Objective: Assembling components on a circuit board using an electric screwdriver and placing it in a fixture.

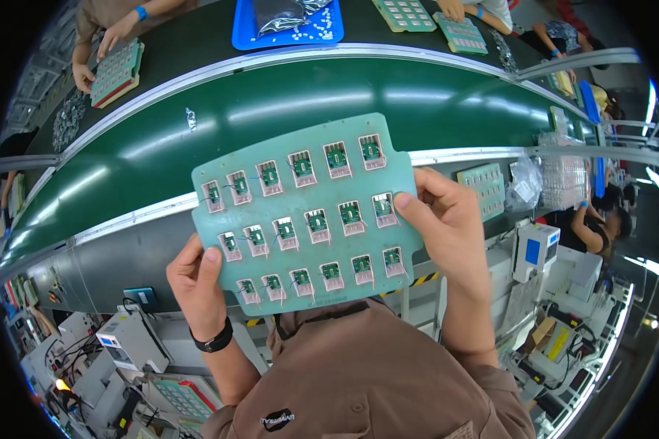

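A pale green fixture board (300, 197) is held up in front of my chest, tilted a little, its right side higher. Three rows of cut-outs in it each carry a small green circuit board (335, 159) in a whitish housing, with thin wires trailing from them. My left hand (200, 282) grips the lower left edge, thumb on the face. At the right edge my right hand (447, 223) pinches the board, its thumb beside the end cut-out of the middle row. The fingers behind the board are partly hidden.
Beyond the board runs a green conveyor belt (271, 110) with metal rails; a small clear bag (190, 119) lies on it. Across it, co-workers' hands (117, 33) handle similar boards near a blue tray (333, 36). Another board (483, 189) and grey machines (128, 340) stand beside me.
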The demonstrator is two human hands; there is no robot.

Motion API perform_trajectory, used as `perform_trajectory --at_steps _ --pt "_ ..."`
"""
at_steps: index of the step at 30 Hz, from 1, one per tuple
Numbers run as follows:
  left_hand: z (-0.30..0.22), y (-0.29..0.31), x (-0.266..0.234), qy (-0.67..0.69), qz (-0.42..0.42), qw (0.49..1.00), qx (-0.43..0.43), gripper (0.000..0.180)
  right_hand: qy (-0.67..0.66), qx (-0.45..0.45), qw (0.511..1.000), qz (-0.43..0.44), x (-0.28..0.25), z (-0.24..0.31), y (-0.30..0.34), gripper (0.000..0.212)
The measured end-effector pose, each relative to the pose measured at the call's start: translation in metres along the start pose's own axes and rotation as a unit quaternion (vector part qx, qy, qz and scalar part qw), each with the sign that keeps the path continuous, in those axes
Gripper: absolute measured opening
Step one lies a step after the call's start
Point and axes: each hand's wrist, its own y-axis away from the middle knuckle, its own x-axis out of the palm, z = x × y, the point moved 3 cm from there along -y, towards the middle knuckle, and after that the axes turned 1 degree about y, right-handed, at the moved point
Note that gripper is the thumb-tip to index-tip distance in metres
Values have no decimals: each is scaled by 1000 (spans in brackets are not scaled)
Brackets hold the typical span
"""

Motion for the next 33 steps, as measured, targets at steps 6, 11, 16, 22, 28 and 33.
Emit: perform_trajectory --at_steps 6,11,16,22,28,33 --pt "-36 6 12 -31 10 999 -29 21 49 14 999 -6 -2 7 9 20" --pt "-52 3 9 -89 14 996 -16 20 56 -5 998 -2 1 2 7 15" --pt "-78 9 16 -114 3 993 1 23 56 14 998 -27 2 19 19 13" --pt "-80 17 12 -213 -16 977 12 22 71 72 995 -22 1 23 26 24" --pt "-54 66 20 -205 -186 958 71 37 241 -149 943 -177 -8 -3 62 30" --pt "-46 215 84 -413 -35 899 142 39 305 -115 946 3 -15 -39 220 25"
